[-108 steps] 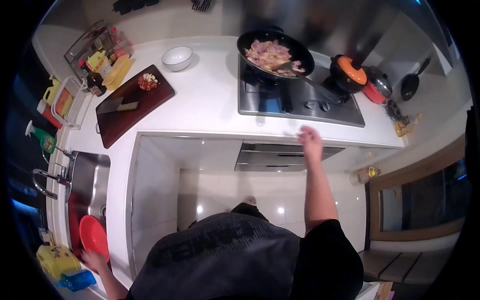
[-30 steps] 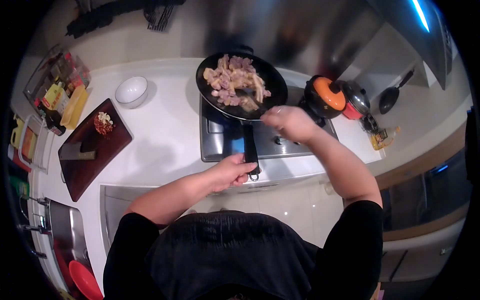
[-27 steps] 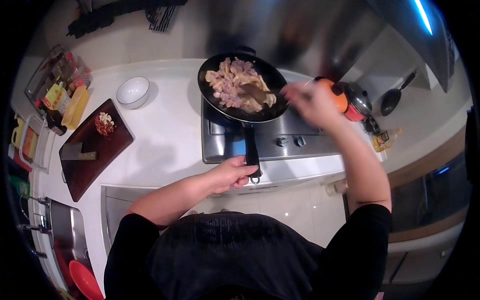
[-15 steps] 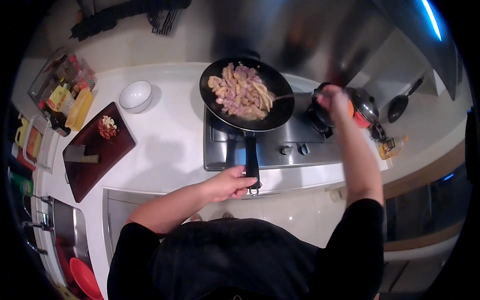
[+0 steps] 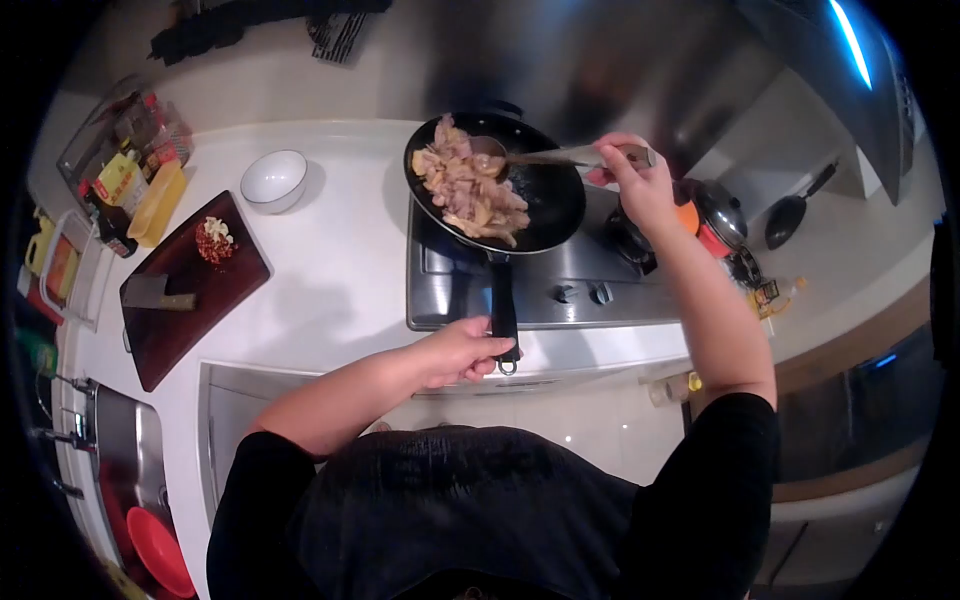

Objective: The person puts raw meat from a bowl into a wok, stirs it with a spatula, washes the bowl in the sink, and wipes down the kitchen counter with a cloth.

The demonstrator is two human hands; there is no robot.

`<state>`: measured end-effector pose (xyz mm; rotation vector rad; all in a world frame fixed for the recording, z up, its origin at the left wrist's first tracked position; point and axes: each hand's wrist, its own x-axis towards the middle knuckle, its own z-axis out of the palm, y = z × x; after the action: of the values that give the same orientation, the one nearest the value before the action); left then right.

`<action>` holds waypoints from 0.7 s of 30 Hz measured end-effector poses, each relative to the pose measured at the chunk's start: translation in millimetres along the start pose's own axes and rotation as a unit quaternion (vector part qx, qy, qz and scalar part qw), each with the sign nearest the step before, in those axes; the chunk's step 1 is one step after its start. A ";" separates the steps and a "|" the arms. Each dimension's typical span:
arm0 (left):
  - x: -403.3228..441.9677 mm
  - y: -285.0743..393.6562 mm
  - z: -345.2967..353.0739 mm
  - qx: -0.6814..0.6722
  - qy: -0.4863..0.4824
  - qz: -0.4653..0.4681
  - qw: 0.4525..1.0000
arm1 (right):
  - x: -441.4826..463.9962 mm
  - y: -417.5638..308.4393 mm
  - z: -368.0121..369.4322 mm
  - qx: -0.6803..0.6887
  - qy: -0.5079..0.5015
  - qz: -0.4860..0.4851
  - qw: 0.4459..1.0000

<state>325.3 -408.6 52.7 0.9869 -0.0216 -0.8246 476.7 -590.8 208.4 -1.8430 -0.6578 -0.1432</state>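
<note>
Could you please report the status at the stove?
Left grip on pan handle. Right grip holding spatula in pan. Meat piled to one side; nothing visibly in the way.

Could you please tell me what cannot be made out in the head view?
Head view: any flame, hidden beneath the pan.
Head view: part of the left hand, under the handle.
Head view: part of the orange pot, behind the right forearm.
Head view: any writing on the dark bottle, too small to read.

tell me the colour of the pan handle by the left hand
The pan handle is black, best seen in the head view.
</note>
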 end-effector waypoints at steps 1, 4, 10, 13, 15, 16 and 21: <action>0.0 1.1 0.3 -0.003 -0.005 0.001 1.000 | -4.8 -14.3 0.4 -0.036 -0.025 -0.002 0.999; 0.9 1.7 0.0 -0.010 -0.010 0.005 1.000 | -14.0 -43.8 3.0 -0.090 -0.063 -0.050 0.993; 6.7 -3.3 -7.0 -0.020 -0.032 0.006 0.999 | 15.5 -56.3 -24.4 -0.219 0.080 0.074 0.970; 9.0 -4.5 -9.6 -0.028 -0.034 0.008 0.999 | 14.7 -43.8 -52.0 -0.196 0.165 0.225 0.940; 5.7 -1.9 -5.4 -0.012 -0.023 0.001 1.000 | -2.5 -10.7 -62.2 0.031 0.182 0.373 0.909; 4.6 -1.4 -3.5 -0.003 -0.014 -0.002 1.000 | -18.1 7.2 -53.5 0.119 0.203 0.387 0.891; 2.5 -1.6 -2.1 -0.008 -0.016 0.007 1.000 | -66.1 95.4 37.2 0.366 0.338 0.320 0.806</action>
<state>326.9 -409.1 49.4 0.9570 -0.0484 -0.8268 461.3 -603.1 88.2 -1.0415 0.4027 -0.0702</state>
